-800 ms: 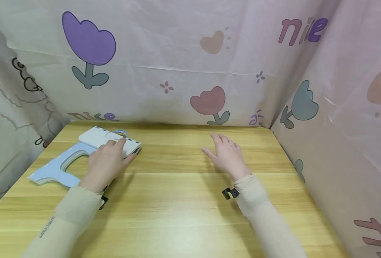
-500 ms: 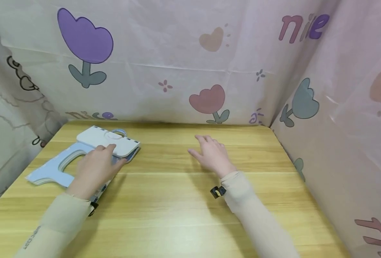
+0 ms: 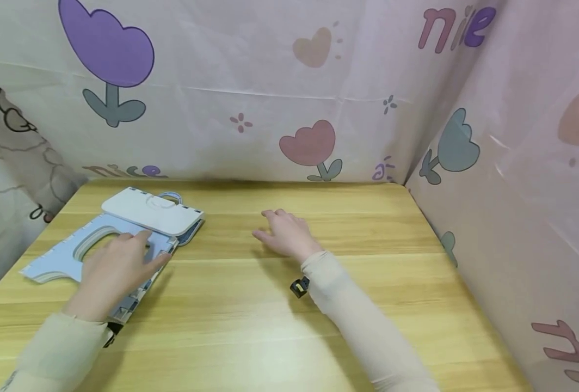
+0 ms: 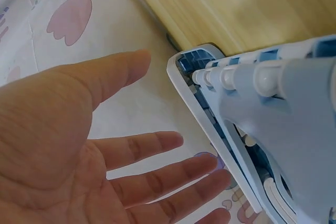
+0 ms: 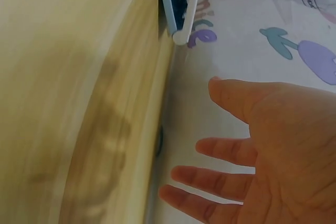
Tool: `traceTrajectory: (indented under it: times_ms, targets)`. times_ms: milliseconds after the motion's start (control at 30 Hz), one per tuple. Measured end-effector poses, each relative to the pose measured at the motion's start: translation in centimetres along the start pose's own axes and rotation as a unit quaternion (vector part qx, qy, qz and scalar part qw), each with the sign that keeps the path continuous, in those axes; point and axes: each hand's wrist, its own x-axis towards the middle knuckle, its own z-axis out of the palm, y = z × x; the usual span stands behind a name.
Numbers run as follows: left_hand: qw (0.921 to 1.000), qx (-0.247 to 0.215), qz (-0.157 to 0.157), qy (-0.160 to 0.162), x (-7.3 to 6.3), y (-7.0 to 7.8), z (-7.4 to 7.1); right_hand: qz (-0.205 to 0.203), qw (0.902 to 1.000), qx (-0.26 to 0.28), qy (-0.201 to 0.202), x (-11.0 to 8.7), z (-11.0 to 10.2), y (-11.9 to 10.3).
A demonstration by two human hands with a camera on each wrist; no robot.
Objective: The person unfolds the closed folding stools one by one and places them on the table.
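Note:
A folded plastic stool (image 3: 152, 212), light blue with a white end panel and a small carry loop, lies flat on the left of the table. My left hand (image 3: 115, 269) is over its blue part in the head view. In the left wrist view that hand (image 4: 58, 135) has its fingers spread and extended, apart from the stool (image 4: 299, 93), with nothing in it. My right hand (image 3: 287, 235) hovers over the middle of the table, to the right of the stool. Its fingers (image 5: 215, 182) are extended and hold nothing.
The wood-grain table (image 3: 250, 305) ends at the back against a printed curtain (image 3: 211, 71). Another stretch of curtain (image 3: 524, 207) runs along the right edge. Each wrist wears a small black strap mount (image 3: 299, 287).
My left hand has moved left and nearer to me, uncovering the white panel. My right hand has moved left toward the stool. The camera view has shifted slightly to the right.

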Motion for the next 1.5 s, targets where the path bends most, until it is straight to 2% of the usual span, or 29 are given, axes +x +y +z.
traceTrajectory:
  times_ms: [367, 800, 967, 1233, 1500]
  targets:
    - [1.0, 0.002, 0.009, 0.001, -1.3, -0.6, 0.9, -0.024, 0.9995, -0.009, -0.018, 1.6, 1.1, -3.2]
    - [0.9998, -0.014, -0.008, -0.005, -2.3, -1.1, 1.8, -0.041, 0.9983, -0.016, -0.038, 3.8, 2.7, -6.0]
    - [0.9996, -0.015, -0.012, -0.022, -2.3, -1.1, 2.1, -0.036, 0.9983, -0.011, -0.043, 4.5, 3.7, -6.5]
    - [0.9993, -0.034, -0.012, -0.01, -2.4, -1.0, 2.3, -0.019, 0.9986, -0.047, -0.012, 5.7, 5.4, -7.6]
    - [0.9998, -0.021, -0.005, 0.002, -2.3, -0.6, 2.5, -0.006, 0.997, -0.077, 0.01, 6.4, 5.7, -7.9]
